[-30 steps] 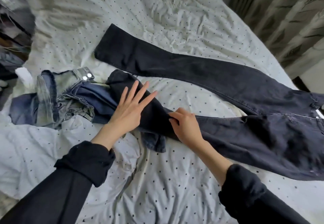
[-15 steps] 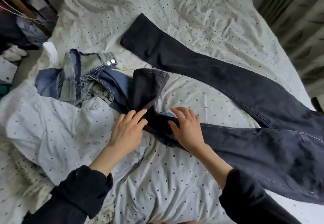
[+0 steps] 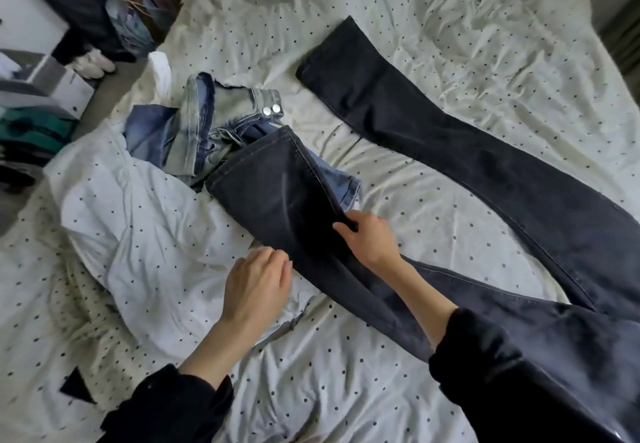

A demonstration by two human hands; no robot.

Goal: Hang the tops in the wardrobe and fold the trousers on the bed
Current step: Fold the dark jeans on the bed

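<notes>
The black jeans [image 3: 433,172] lay spread on the bed [image 3: 485,44], one leg resting over the blue jeans [image 3: 194,130]. The right hand [image 3: 372,238] pinched the seam edge of that leg between curled fingers [image 3: 341,229]. The left hand [image 3: 256,283] hovered beside the leg, loosely curled, holding nothing.

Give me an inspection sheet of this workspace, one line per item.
Surface: bed with a rumpled dotted sheet.
Job's things: black jeans spread out, legs apart; the near leg's hem lies on the blue jeans, which are crumpled.
Clutter: white dotted duvet bunched at left.
Grippers: right hand pinches the near leg's edge; left hand loosely curled beside that leg, contact unclear.
Cables: nothing seen.
Surroundings: boxes and dark clothes on the floor at left.
</notes>
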